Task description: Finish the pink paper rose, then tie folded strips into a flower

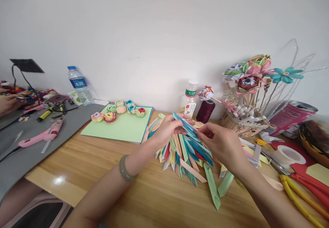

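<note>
My left hand [171, 127] pinches folded blue and white paper strips [185, 123] between thumb and fingers, above the table. From the other side, the fingertips of my right hand [218, 142] close on the lower right end of the same strips. Below both hands lies a fanned pile of folded paper strips [183, 149] in green, blue, peach, yellow and red. Two green strips [212, 187] stick out at the pile's front right. Several small paper flowers [110, 117] rest on a light green sheet [118, 132] to the left.
Behind the pile stand a drink bottle [189, 98] and a dark thread spool [206, 111]. A basket of paper flowers [244, 125], scissors [303, 193] and a white ribbon roll [290, 154] are right. A pink glue gun [42, 137], water bottle [81, 87] and another person's hand [9, 104] are left.
</note>
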The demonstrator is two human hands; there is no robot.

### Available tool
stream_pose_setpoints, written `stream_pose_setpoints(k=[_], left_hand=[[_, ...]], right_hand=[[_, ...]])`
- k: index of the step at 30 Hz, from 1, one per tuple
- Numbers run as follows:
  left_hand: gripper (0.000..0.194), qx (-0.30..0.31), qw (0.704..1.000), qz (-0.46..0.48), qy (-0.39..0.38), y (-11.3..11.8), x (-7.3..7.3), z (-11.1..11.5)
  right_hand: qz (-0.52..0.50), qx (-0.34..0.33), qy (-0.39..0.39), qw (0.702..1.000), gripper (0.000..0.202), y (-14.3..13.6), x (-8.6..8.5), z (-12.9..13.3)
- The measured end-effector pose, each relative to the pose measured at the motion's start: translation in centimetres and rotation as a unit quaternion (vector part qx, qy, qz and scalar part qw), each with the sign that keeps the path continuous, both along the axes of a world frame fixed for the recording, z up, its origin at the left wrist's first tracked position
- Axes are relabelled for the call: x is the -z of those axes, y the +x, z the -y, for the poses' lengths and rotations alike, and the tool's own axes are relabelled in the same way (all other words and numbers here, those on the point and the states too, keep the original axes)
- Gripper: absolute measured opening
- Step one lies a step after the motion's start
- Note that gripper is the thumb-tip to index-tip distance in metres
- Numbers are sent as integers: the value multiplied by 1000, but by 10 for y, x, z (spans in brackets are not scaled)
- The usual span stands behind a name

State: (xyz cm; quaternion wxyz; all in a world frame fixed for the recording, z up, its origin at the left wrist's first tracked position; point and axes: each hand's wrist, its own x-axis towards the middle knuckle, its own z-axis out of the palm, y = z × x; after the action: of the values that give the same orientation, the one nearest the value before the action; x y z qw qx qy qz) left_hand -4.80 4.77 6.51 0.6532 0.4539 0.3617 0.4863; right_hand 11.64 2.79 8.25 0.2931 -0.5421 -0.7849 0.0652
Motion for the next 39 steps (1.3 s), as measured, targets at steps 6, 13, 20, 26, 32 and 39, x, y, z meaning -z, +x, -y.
stream_pose_setpoints(k=[6, 13, 20, 26, 32, 39], left_hand=[[32, 8, 999, 53, 0, 5, 8, 0], [33, -11, 998, 68, -9, 5, 14, -2], [38, 30, 996, 87, 1, 0, 12, -5], [41, 45, 997, 65, 11, -1, 2, -3], [21, -15, 1000, -6, 27, 3, 5, -2], [13, -31, 999, -1, 13, 5, 10, -2]], right_hand=[[-84, 8, -46, 995, 30, 3, 10, -7], [-313, -103, -273, 904, 28, 4, 8, -12], [-456, -139, -400, 783, 23, 7, 6, -13], [-421, -140, -400, 802, 26, 8, 2, -13], [-124, -5, -77, 989, 24, 2, 13, -8], [-88, 97, 99, 986, 24, 3, 9, -5]])
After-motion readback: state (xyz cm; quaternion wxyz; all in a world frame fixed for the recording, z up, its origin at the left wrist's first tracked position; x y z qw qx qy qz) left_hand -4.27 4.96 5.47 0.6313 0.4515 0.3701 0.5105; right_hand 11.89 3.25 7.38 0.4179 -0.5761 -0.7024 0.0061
